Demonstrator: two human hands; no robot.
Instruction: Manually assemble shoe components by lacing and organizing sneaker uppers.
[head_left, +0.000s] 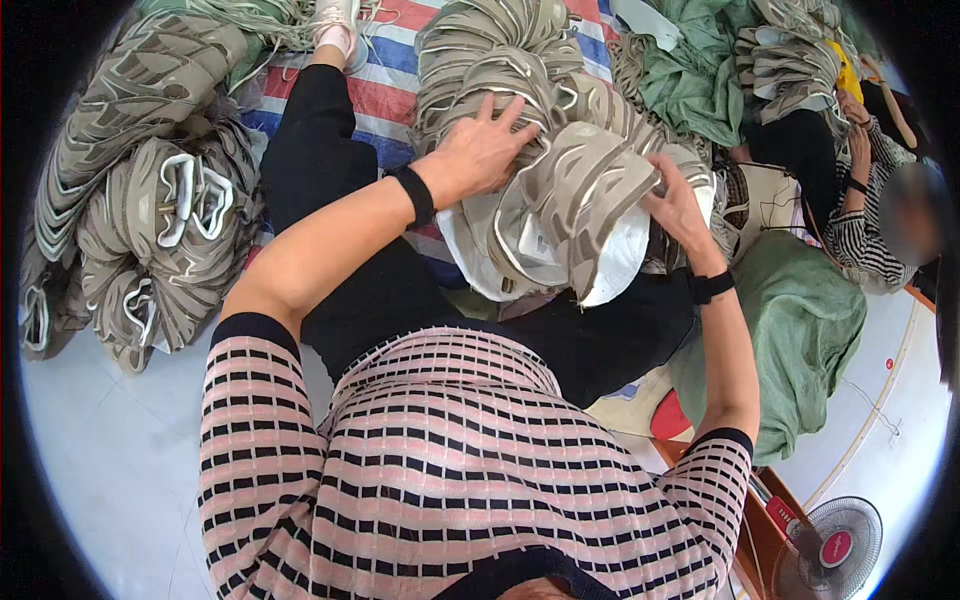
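A bundle of grey-beige shoe uppers [610, 185] with white linings lies across my lap, nested one against another. My left hand [478, 152] rests on top of the uppers at the middle, fingers spread. At the bundle's right end my right hand [682, 208] grips the edge of the uppers between thumb and fingers; part of its grip is hidden behind them. The lining of the nearest upper [617, 262] faces me, pale and curved. Beyond my left hand, a longer row of the same uppers [470, 45] stretches away from me.
More bundled uppers [150, 215] are heaped on the left. A striped red, white and blue sheet [385, 75] lies under the far pile. Green sacks [775, 320] stand at the right, near a fan [835, 545]. A co-worker [865, 190] sits at the far right beside other uppers.
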